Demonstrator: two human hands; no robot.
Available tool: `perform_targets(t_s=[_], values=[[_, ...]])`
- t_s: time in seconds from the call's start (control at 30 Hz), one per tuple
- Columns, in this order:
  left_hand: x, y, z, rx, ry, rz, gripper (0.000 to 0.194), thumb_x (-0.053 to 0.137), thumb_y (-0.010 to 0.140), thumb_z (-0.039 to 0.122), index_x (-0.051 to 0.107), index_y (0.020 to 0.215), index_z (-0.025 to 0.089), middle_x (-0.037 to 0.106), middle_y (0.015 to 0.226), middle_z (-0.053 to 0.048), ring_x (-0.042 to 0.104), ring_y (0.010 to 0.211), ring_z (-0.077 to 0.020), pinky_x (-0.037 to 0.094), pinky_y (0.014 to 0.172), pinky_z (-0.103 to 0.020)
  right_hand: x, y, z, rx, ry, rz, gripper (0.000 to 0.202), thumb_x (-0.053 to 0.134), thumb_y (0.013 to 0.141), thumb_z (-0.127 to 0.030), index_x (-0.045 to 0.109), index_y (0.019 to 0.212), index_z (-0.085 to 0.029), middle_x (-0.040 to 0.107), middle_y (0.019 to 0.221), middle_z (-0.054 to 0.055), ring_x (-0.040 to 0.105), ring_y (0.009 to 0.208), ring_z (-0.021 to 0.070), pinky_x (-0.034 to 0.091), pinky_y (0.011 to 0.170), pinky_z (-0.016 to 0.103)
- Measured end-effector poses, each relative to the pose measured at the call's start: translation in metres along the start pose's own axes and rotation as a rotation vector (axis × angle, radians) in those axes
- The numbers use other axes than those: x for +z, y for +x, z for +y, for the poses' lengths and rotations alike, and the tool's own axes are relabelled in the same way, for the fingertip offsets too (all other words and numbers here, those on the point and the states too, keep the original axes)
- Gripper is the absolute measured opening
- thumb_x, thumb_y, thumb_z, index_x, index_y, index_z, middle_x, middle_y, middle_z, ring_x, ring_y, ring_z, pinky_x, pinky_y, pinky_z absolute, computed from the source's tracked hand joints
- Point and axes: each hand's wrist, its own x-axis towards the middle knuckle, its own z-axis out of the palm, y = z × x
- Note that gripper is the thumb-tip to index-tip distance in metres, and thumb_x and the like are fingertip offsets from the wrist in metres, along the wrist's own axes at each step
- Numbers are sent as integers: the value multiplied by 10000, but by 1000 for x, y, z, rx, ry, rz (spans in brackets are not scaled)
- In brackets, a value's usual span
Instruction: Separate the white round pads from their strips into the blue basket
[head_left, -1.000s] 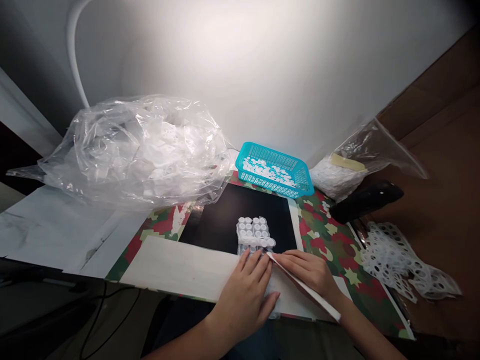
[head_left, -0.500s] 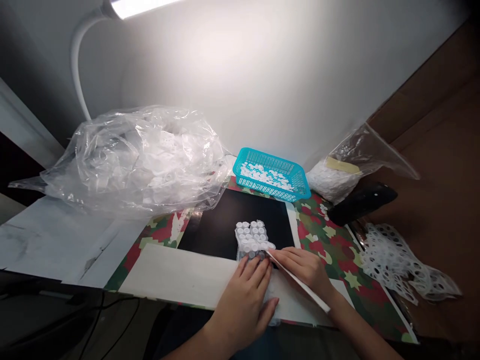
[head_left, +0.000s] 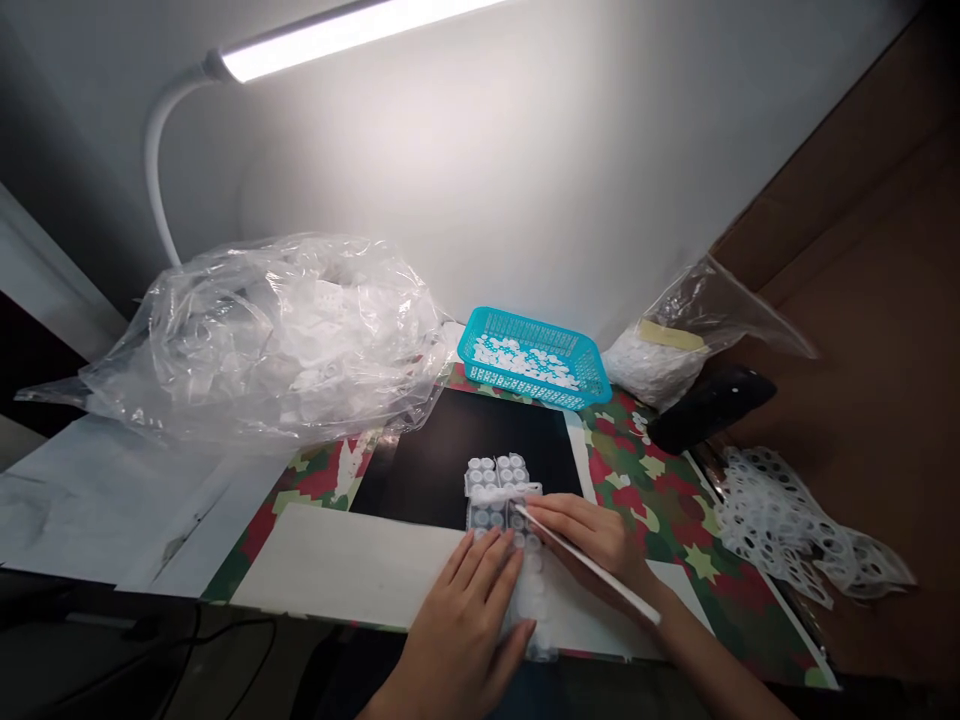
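My left hand (head_left: 471, 610) lies with its fingers stretched out over the near part of a clear plastic tray of small round cells (head_left: 489, 512). White round pieces show in its far cells. Pinched in my right hand (head_left: 592, 540) is a long, thin white stick (head_left: 600, 572), its tip over the middle of the tray. A folded white strip (head_left: 506, 492) lies across the cells just beyond the tip; whether it is loose or part of the tray, I cannot tell. The tray's near end, partly behind my left hand, reaches the table's front edge.
A turquoise basket (head_left: 536, 385) holds many white discs. A large clear bag (head_left: 300, 340) stands at left, a smaller bag (head_left: 649, 370) at right. Nearby are a black object (head_left: 712, 408), white perforated netting (head_left: 795, 520), a black mat (head_left: 442, 440) and a lamp (head_left: 337, 40).
The white strip now lies flat across the tray, and more cells show beyond my left fingers. My left hand has drawn nearer to me. The camera view has tilted up slightly.
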Motion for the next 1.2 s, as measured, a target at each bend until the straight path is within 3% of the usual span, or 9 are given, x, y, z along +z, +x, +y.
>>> perform_targets(t_s=[0.17, 0.37, 0.53, 0.77, 1.03, 1.2], values=[[0, -2, -2, 4, 40, -22, 519, 422, 931, 375, 355, 1393, 150, 380, 1447, -81, 353, 1322, -246, 350, 1076, -423, -2, 10, 1, 111, 41, 35, 223, 520, 885, -120, 624, 1072, -185, 684, 1076, 87, 650, 993, 184, 554, 853, 298], [1, -2, 0, -2, 48, -29, 525, 401, 938, 377, 333, 1407, 149, 357, 1460, -74, 330, 1335, -241, 347, 1079, -423, -4, 5, -2, 45, 117, -37, 216, 530, 881, -128, 625, 1073, -159, 691, 1047, 91, 662, 969, 168, 558, 853, 268], [1, -2, 0, -40, 24, -18, 539, 429, 923, 389, 349, 1401, 152, 341, 1465, -104, 297, 1347, -282, 393, 1045, -435, -3, -2, -3, 12, 104, -123, 202, 507, 898, -139, 631, 1056, -147, 665, 1108, 114, 608, 1094, 195, 532, 921, 307], [1, -3, 0, -50, 20, -49, 540, 410, 929, 393, 342, 1403, 144, 354, 1456, -114, 302, 1345, -276, 374, 1060, -432, 2, -6, 5, -71, 11, -146, 276, 486, 914, -127, 601, 1158, -183, 650, 1153, 100, 531, 1196, 209, 501, 964, 339], [3, -3, 2, -67, 23, -33, 570, 406, 927, 419, 348, 1392, 96, 346, 1452, -162, 336, 1326, -290, 380, 1044, -426, 2, -6, 3, -162, -134, -125, 280, 474, 915, -116, 605, 1159, -158, 680, 1083, 117, 566, 1153, 226, 542, 901, 344], [0, -2, 2, -54, 10, -42, 569, 409, 924, 402, 348, 1394, 88, 346, 1453, -160, 320, 1334, -291, 360, 1060, -423, 9, -4, -1, -178, -198, -84, 264, 495, 903, -109, 610, 1137, -150, 704, 1013, 94, 637, 1010, 217, 569, 839, 342]])
